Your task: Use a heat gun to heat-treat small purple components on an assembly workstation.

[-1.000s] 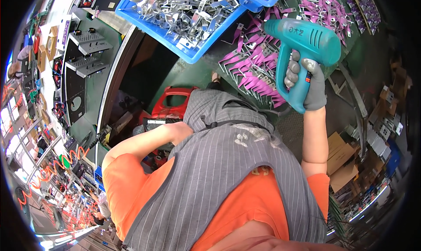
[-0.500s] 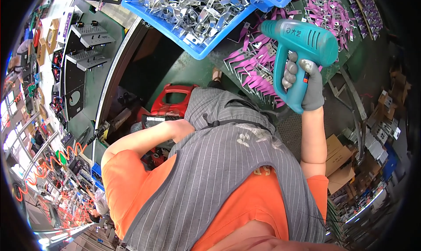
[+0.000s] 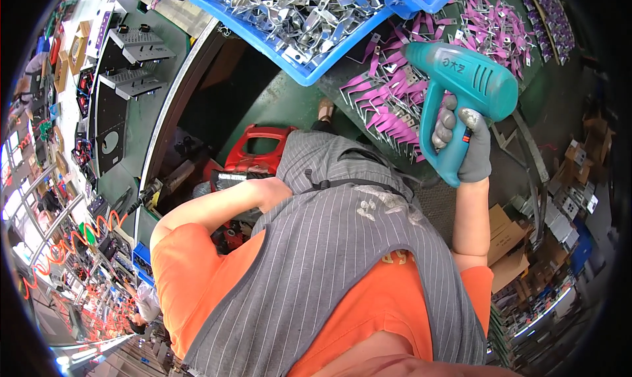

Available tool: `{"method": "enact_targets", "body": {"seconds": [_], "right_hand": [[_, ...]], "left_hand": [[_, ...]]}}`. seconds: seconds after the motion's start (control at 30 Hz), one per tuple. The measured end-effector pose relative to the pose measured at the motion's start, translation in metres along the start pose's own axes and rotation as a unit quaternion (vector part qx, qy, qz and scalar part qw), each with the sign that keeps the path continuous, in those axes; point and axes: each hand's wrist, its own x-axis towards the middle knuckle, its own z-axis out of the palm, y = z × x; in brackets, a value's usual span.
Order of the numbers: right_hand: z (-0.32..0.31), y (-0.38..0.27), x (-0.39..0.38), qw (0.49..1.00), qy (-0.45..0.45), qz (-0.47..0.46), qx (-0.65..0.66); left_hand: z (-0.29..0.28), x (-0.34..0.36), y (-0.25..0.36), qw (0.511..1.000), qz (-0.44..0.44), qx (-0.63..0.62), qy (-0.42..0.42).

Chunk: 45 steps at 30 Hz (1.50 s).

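Observation:
My right hand, in a grey glove with worn fingertips, is wrapped round the handle of a teal heat gun. Its nozzle points left, over the pink-sleeved bent metal strips laid out in overlapping rows on the green tabletop. More pink-sleeved strips lie heaped behind the tool. My left forearm bends in to my waist, where the hand is hidden behind the striped apron.
A blue bin full of loose bare metal strips stands at the far middle, with another blue bin overlapping its right corner. Below is a red plastic stool. Cardboard boxes sit at right; a dark workbench curves along the left.
The heat gun and my right hand have shifted slightly right and toward me. My left arm stays nearly still at my waist.

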Motion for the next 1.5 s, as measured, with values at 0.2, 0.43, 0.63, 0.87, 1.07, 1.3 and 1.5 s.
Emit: {"method": "enact_targets", "body": {"seconds": [0.2,0.43,0.63,0.87,1.07,1.3,1.5], "right_hand": [[-0.011,-0.006,-0.004,0.999,0.001,-0.013,0.034],[-0.006,-0.001,-0.023,1.0,0.016,0.006,-0.001],[-0.027,-0.017,0.001,0.998,0.002,-0.057,0.006],[-0.051,-0.036,0.041,0.991,-0.035,-0.112,0.066],[-0.047,-0.042,0.024,0.995,0.046,-0.085,0.031],[-0.052,-0.031,-0.01,0.992,0.074,-0.094,0.031],[-0.053,-0.027,-0.015,0.994,0.044,-0.061,0.077]], "left_hand": [[-0.007,-0.003,0.004,0.999,-0.012,0.016,-0.028],[-0.011,-0.002,-0.005,1.0,0.0,0.006,-0.031],[0.005,0.005,-0.012,0.999,0.007,0.021,-0.045],[0.003,0.003,-0.011,0.999,0.016,-0.013,-0.035],[0.004,0.004,-0.014,0.999,-0.012,-0.02,-0.041],[-0.005,0.006,-0.014,0.999,-0.005,-0.033,-0.016],[-0.008,0.016,-0.014,0.998,-0.013,-0.021,-0.049]]}}
